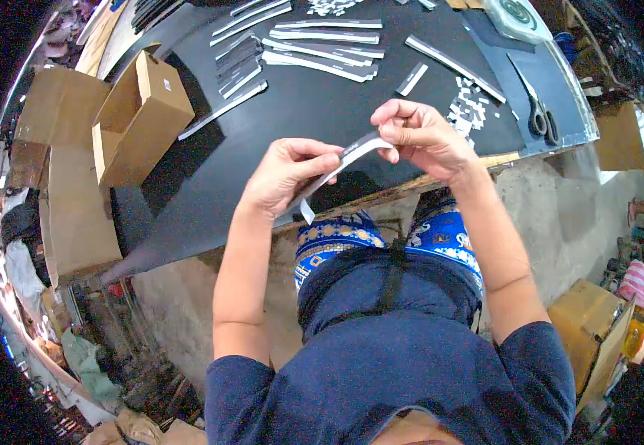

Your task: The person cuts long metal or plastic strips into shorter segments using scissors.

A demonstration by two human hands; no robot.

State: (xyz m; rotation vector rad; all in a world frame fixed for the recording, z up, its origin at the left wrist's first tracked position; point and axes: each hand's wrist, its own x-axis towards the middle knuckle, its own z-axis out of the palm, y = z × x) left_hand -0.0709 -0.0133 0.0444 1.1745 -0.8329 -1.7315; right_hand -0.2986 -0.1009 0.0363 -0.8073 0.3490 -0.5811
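The left hand (pixel 288 174) is closed, with its fingers and thumb pinched on a thin strip (pixel 355 152) that looks grey on one side and white on the other. The right hand (pixel 422 137) is closed too, and its fingertips pinch the top end of the same strip. The strip runs between the two hands, from 8 o'clock up to 2 o'clock, and its white bottom end hangs out under the left hand. Both hands are up in the air over the near edge of a black surface (pixel 300 104). At 9 o'clock from the hands an open cardboard box (pixel 140 119) stands on the surface. At 12 o'clock many more long strips (pixel 322 52) lie in loose rows. Near the right hand, at 2 o'clock, is a heap of small white bits (pixel 470 107). Farther out, at 3 o'clock, lie scissors (pixel 541 119). Flat cardboard (pixel 70 215) leans by the surface past the open box. Below is a grey floor (pixel 559 215), and a brown box (pixel 585 319) sits at 4 o'clock. The picture bends round at the edges, so the corners are dark and hard to make out. The left fingers hide part of the strip, and I cannot tell what the clutter at 8 o'clock is.
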